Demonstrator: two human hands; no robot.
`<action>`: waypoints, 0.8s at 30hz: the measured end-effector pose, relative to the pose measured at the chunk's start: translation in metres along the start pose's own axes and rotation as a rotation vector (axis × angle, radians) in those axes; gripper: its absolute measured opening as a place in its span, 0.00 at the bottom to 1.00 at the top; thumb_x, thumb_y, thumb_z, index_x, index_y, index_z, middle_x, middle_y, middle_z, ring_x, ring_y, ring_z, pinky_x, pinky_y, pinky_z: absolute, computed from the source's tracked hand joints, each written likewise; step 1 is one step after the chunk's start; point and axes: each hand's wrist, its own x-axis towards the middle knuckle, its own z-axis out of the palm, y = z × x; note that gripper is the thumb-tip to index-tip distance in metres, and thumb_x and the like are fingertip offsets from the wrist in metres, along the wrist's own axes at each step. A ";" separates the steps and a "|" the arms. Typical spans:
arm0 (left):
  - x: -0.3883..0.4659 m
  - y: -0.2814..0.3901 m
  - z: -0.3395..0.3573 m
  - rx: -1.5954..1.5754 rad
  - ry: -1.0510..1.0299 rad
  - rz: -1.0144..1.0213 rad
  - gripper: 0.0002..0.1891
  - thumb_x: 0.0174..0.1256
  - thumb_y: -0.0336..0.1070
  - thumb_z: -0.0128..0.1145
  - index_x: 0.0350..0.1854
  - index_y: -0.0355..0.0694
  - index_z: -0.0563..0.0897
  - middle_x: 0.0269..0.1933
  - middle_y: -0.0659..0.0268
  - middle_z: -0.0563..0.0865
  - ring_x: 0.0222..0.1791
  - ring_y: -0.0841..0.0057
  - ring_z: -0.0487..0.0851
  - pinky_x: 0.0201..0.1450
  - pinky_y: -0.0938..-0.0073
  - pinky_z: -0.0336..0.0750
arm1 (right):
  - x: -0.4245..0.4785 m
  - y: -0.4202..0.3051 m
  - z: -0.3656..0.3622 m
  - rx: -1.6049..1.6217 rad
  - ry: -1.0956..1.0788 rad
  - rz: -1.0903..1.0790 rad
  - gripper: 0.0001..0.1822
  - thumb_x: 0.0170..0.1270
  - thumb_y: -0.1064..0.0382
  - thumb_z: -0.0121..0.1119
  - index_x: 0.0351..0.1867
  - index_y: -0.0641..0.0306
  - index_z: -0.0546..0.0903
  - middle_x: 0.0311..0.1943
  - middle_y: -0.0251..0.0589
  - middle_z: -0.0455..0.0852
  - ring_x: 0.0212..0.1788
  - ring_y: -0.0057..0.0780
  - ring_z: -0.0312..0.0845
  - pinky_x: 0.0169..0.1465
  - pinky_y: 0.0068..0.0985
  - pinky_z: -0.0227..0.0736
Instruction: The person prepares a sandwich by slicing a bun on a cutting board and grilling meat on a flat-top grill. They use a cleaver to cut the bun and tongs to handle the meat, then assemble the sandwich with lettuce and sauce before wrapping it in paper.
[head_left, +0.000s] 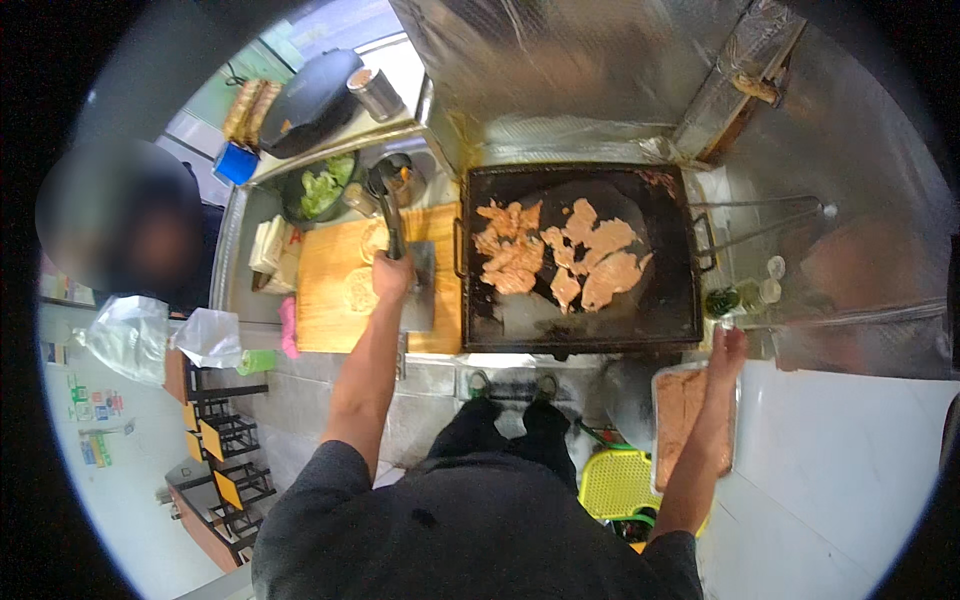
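My left hand (392, 276) is closed around a dark-handled utensil (391, 217), whose kind I cannot tell, above the wooden cutting board (322, 300). A broad metal blade (422, 300) shows beside that hand; whether it joins the utensil is unclear. Two round flatbreads (360, 291) lie on the board. Several thin meat pieces (611, 277) and a cluster of browner meat (517, 262) rest on the black griddle (585, 337). My right hand (727, 354) is at the griddle's right, by a small clear container (726, 322); its grip is blurred.
Behind the board stand a bowl of lettuce (326, 187) and a metal container (409, 184). Bottles (724, 300) stand right of the griddle. A tray of raw-looking meat (675, 420) lies below my right hand. Another person (150, 225) is at the far left. Foil-like sheeting (555, 75) lines the wall.
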 end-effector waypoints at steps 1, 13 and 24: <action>0.003 -0.017 -0.004 -0.054 0.024 0.019 0.21 0.57 0.42 0.74 0.41 0.30 0.82 0.35 0.49 0.90 0.34 0.56 0.89 0.39 0.60 0.81 | -0.029 -0.011 0.014 0.123 -0.077 0.059 0.20 0.72 0.62 0.67 0.59 0.71 0.79 0.53 0.43 0.86 0.57 0.31 0.80 0.65 0.31 0.74; -0.240 0.068 -0.065 -0.730 -0.707 -0.037 0.13 0.64 0.35 0.71 0.47 0.38 0.83 0.32 0.71 0.85 0.26 0.85 0.77 0.28 0.80 0.71 | -0.256 -0.211 0.218 0.341 -0.975 0.222 0.17 0.77 0.55 0.60 0.53 0.68 0.80 0.40 0.44 0.87 0.41 0.32 0.85 0.48 0.32 0.83; -0.162 0.009 -0.034 -0.212 -0.546 0.430 0.18 0.70 0.34 0.56 0.59 0.30 0.77 0.44 0.35 0.86 0.48 0.38 0.84 0.50 0.49 0.78 | -0.225 -0.155 0.154 -0.583 -0.816 -0.388 0.19 0.74 0.49 0.53 0.40 0.66 0.79 0.30 0.56 0.85 0.33 0.62 0.82 0.39 0.55 0.75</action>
